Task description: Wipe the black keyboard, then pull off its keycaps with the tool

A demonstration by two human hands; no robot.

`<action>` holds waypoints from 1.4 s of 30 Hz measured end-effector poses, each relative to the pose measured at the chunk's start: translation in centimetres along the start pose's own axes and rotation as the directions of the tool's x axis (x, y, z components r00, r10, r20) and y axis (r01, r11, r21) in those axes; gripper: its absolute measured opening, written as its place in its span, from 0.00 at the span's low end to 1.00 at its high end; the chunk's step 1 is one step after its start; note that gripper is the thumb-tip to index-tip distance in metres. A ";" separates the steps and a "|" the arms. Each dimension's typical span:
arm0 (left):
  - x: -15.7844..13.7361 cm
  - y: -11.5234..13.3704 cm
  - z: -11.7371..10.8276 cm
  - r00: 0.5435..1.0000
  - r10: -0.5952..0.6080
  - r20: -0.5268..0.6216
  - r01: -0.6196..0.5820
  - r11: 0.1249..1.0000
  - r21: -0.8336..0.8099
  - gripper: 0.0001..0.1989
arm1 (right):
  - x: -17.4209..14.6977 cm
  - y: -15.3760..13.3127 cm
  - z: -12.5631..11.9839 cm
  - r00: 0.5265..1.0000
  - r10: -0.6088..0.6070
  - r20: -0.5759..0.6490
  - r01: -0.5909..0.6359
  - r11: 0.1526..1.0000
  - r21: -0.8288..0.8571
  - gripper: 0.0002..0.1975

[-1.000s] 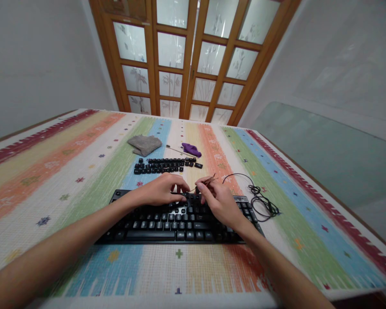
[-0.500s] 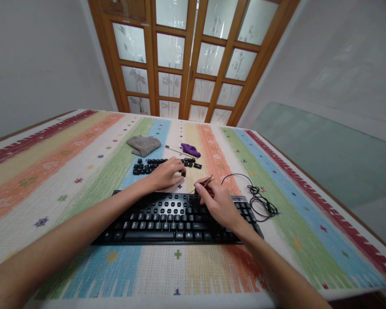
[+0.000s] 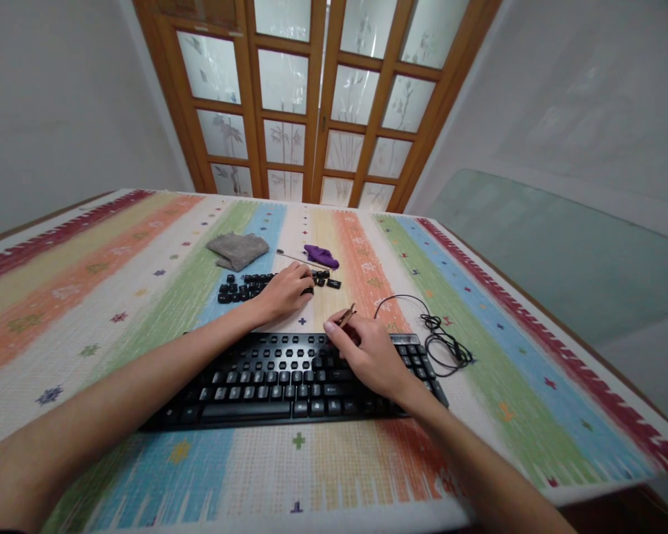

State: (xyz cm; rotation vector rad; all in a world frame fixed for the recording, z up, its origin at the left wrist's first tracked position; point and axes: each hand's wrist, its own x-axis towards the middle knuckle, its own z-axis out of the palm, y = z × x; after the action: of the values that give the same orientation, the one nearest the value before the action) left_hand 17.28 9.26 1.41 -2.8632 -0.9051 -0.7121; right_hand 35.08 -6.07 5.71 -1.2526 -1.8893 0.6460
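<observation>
just beyond the far edge of the keyboard (image 3: 281, 377), the left hand (image 3: 286, 291) is over the right part of the loose keycaps (image 3: 232, 288), which lie there in short rows. its fingers curl down toward a dark cap at their tips, but i cannot tell whether they grip it or only rest by it. the keyboard itself lies flat on the counter (image 3: 145, 256), its upper rows showing bare key posts (image 3: 286, 354), its lower rows capped. over the right part of the keyboard, the right hand (image 3: 370, 356) has its fingers closed on a thin brown tool (image 3: 347, 315) whose tip is hard to make out.

the step in hand looks like laying a cap among the others beyond the keyboard. the next move, i judge, calls for freeing the left fingers without nudging the rows, then setting the tool to a capped key on the keyboard. farther beyond the keyboard lie a grey cloth (image 3: 238, 251), a thin rod (image 3: 296, 258) and a purple cloth (image 3: 321, 256); to its right, a tangled cable (image 3: 448, 348).
</observation>
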 end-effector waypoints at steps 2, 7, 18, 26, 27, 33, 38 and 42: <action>0.0 -0.1 0.0 1.000 -0.012 0.003 0.012 1.000 -0.020 0.04 | 0.0 0.0 0.0 1.000 0.007 -0.002 -0.007 1.000 0.011 0.14; -0.1 -0.2 0.0 0.999 -0.034 0.022 0.035 0.998 -0.057 0.05 | 0.0 0.2 -0.2 1.000 0.026 -0.004 -0.026 0.999 0.039 0.14; -0.2 -0.1 -0.2 0.998 -0.046 0.033 0.048 0.997 -0.061 0.06 | -0.1 0.2 -0.6 0.985 -0.047 0.166 0.048 0.999 -0.001 0.16; -0.6 0.0 -0.6 0.999 -0.046 0.019 0.047 0.997 -0.063 0.07 | 0.1 0.8 -1.1 0.979 -0.023 0.201 0.020 1.000 0.021 0.16; -0.8 0.1 -0.8 0.999 -0.042 0.010 0.043 0.997 -0.071 0.07 | 0.1 0.8 -1.1 0.973 -0.031 0.228 0.024 0.999 0.030 0.16; -2.2 1.3 -2.3 1.000 0.019 0.023 -0.014 0.981 -0.192 0.07 | 0.1 1.0 -1.5 0.992 -0.008 0.123 0.007 1.000 0.009 0.17; -4.1 3.0 -2.8 0.982 0.118 0.145 -0.073 0.956 -0.284 0.09 | 0.1 1.3 -1.3 0.975 0.014 0.222 -0.023 0.999 0.041 0.16; -5.1 3.8 -2.5 0.988 0.065 0.142 -0.019 0.953 -0.303 0.14 | -0.1 1.3 -0.9 0.955 0.005 0.297 -0.036 0.995 0.098 0.16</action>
State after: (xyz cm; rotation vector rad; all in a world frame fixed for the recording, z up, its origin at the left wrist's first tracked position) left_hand 14.70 2.91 1.66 -3.2335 -0.8108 -0.6916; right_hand 36.53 -5.68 5.28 -1.1609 -2.0566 0.9753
